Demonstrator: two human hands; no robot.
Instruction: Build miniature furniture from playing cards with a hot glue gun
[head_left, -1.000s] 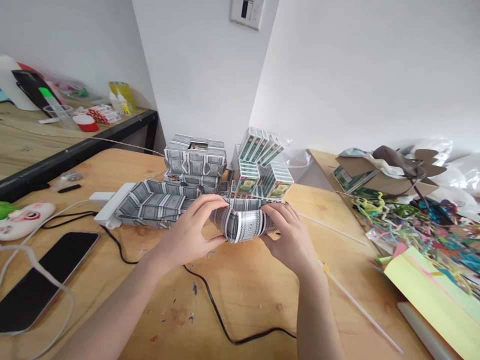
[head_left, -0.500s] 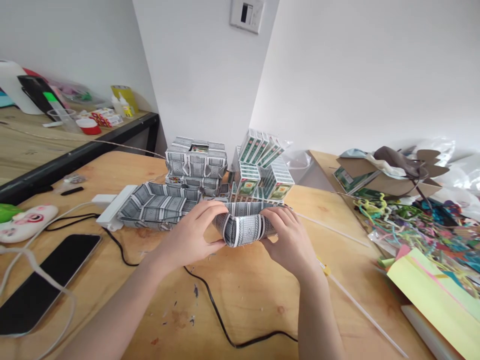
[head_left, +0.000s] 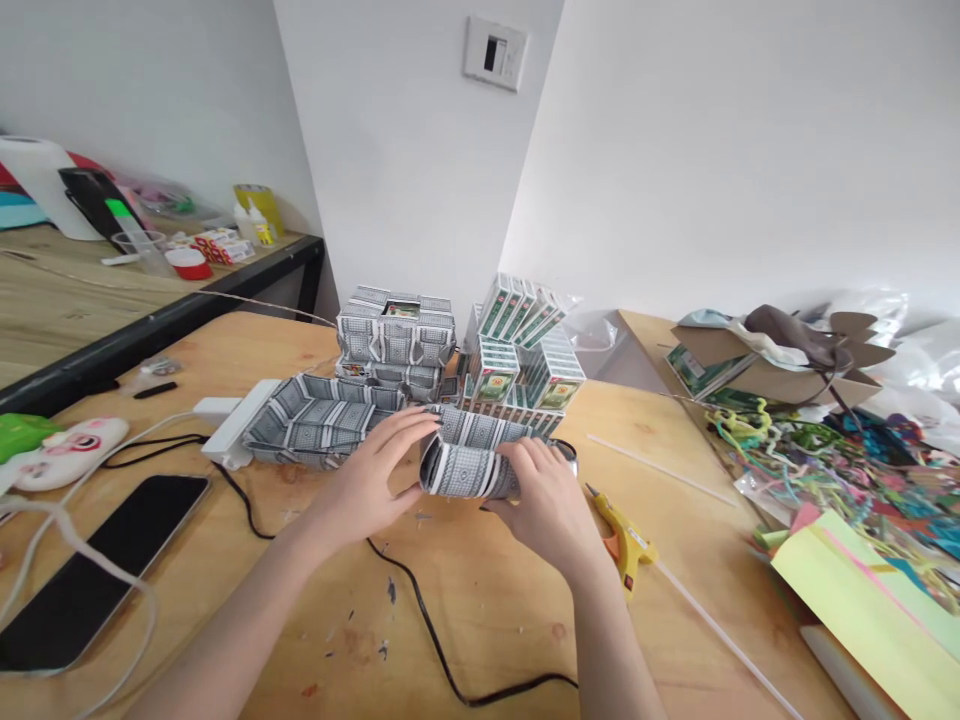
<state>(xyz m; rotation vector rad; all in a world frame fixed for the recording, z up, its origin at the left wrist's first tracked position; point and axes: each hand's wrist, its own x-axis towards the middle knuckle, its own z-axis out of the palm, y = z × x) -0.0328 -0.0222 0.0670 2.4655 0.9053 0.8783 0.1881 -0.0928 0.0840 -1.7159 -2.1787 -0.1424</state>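
Observation:
Between my hands is a curved piece made of grey patterned playing cards [head_left: 469,468], bent round into an open trough with white edges. My left hand [head_left: 379,470] has its fingers on the left end, thumb below. Around the front wall toward the right end, my right hand [head_left: 544,490] is wrapped, hiding part of it. Just left of the piece lies a longer tray of the same cards [head_left: 322,420]. Behind stands a box-shaped card model [head_left: 397,335] with an opening on top. Beside my right wrist lies a yellow glue gun [head_left: 626,535].
Boxed card packs [head_left: 495,375] are stacked behind the piece. A black cable [head_left: 427,600] crosses the table in front. A phone [head_left: 105,570] and white power strip [head_left: 244,425] lie left. Glue sticks [head_left: 720,630], yellow paper [head_left: 870,610] and colourful scraps [head_left: 840,460] lie right.
My right hand has shifted left along the card piece, uncovering its right end and the glue gun. The piece has tilted, its left end turning a little. My left hand stays near the left end.

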